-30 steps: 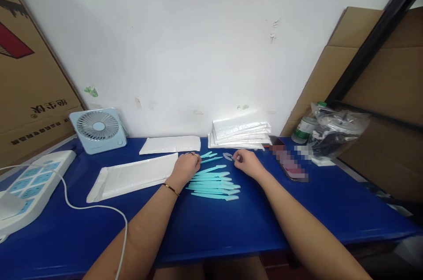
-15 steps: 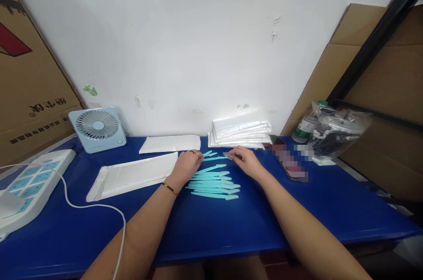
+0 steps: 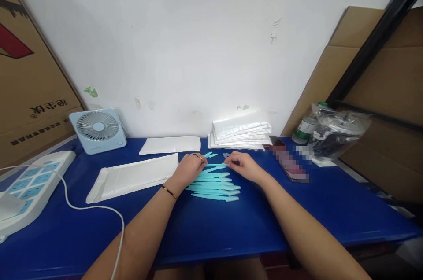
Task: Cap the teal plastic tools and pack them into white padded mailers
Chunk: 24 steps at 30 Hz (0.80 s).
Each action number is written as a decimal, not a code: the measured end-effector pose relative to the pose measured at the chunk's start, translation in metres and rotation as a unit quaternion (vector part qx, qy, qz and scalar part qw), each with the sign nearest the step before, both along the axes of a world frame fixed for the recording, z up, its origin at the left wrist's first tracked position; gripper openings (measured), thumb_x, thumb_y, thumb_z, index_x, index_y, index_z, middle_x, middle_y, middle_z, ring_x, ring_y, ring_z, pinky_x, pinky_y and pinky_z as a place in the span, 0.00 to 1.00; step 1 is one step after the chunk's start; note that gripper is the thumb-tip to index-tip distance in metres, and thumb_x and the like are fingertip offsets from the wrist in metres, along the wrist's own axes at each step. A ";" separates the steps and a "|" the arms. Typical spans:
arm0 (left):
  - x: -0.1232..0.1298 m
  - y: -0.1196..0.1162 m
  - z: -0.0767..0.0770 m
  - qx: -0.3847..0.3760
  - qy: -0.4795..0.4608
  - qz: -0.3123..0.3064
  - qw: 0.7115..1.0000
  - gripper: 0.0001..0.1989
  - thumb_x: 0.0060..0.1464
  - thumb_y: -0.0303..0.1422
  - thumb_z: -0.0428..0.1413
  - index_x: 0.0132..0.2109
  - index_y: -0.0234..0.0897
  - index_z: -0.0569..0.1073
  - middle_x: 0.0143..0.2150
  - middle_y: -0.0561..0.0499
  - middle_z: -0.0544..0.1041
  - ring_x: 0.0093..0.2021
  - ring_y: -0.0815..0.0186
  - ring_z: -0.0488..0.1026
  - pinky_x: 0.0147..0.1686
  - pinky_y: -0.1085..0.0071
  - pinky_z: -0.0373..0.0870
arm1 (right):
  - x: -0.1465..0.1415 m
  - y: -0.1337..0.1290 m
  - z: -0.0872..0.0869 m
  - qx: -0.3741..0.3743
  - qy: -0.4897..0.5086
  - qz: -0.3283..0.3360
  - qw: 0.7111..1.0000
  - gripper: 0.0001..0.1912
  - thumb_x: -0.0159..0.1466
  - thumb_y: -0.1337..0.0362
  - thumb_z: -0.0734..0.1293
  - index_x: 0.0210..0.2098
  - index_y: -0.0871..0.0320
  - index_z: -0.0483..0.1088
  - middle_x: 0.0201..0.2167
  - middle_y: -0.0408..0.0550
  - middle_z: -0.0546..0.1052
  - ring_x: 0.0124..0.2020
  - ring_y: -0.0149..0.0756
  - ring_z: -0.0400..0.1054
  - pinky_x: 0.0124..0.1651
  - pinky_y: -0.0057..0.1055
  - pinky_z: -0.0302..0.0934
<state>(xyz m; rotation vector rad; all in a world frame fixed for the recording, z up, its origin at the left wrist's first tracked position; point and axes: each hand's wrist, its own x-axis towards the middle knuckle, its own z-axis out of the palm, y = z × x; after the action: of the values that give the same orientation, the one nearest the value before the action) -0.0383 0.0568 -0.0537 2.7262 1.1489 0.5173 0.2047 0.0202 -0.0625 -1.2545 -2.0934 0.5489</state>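
Several turquoise sticks with pale, blade-like ends [image 3: 216,191] lie side by side on the blue table [image 3: 211,233]. Above this row, one turquoise stick [image 3: 216,165] spans between my hands. My left hand [image 3: 191,167], with rings and a bracelet, pinches its left end. At its right end my right hand [image 3: 242,166] has thumb and fingers closed on it. Behind my left hand lie a couple of short turquoise pieces [image 3: 210,155]. Just behind my right fingertips is a small clear piece [image 3: 226,155].
White padded packets [image 3: 139,176] lie left, and a stack of them [image 3: 241,132] stands against the wall. A blue fan [image 3: 98,130], a power strip [image 3: 36,189] and its cable are at the left. A phone [image 3: 291,163], bottle [image 3: 304,128] and bagged item [image 3: 333,137] are right.
Both hands have come slightly nearer with a turquoise stick between them, toward the row. The small clear piece now lies behind my right fingertips instead of at them.
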 end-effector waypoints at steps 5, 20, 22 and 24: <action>-0.003 0.003 -0.003 -0.020 -0.005 0.032 0.999 0.11 0.57 0.35 0.49 0.42 0.40 0.74 0.42 0.49 0.76 0.43 0.62 0.71 0.43 0.69 0.65 | 0.027 0.007 -0.001 0.001 -0.024 -0.098 0.995 0.11 0.60 0.64 0.63 0.39 0.57 0.75 0.34 0.48 0.76 0.32 0.35 0.68 0.35 0.30 0.61; -0.011 0.017 -0.015 0.044 0.047 0.128 0.990 0.12 0.59 0.30 0.45 0.37 0.37 0.74 0.36 0.46 0.76 0.39 0.62 0.72 0.40 0.68 0.65 | 0.020 0.027 -0.018 0.052 -0.240 -0.278 0.929 0.06 0.57 0.71 0.62 0.29 0.60 0.72 0.32 0.54 0.74 0.35 0.40 0.68 0.34 0.29 0.56; -0.011 0.015 -0.012 0.052 0.029 0.131 0.990 0.13 0.60 0.31 0.45 0.38 0.37 0.74 0.37 0.46 0.76 0.39 0.62 0.72 0.40 0.69 0.65 | 0.025 0.026 -0.019 0.052 -0.180 -0.289 0.939 0.06 0.58 0.69 0.62 0.31 0.59 0.71 0.32 0.52 0.74 0.35 0.39 0.68 0.34 0.29 0.57; -0.011 0.014 -0.010 0.057 0.003 0.128 0.990 0.13 0.61 0.32 0.44 0.40 0.37 0.74 0.38 0.47 0.76 0.39 0.63 0.72 0.41 0.69 0.65 | 0.031 0.026 -0.020 0.043 -0.086 -0.288 0.953 0.07 0.59 0.67 0.61 0.34 0.58 0.70 0.30 0.49 0.75 0.31 0.36 0.69 0.34 0.29 0.59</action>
<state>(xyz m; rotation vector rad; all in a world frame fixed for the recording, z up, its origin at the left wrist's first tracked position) -0.0493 0.0709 -0.0638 2.6886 1.5269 0.6245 0.2360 0.0465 -0.0823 -1.8119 -1.7306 0.0872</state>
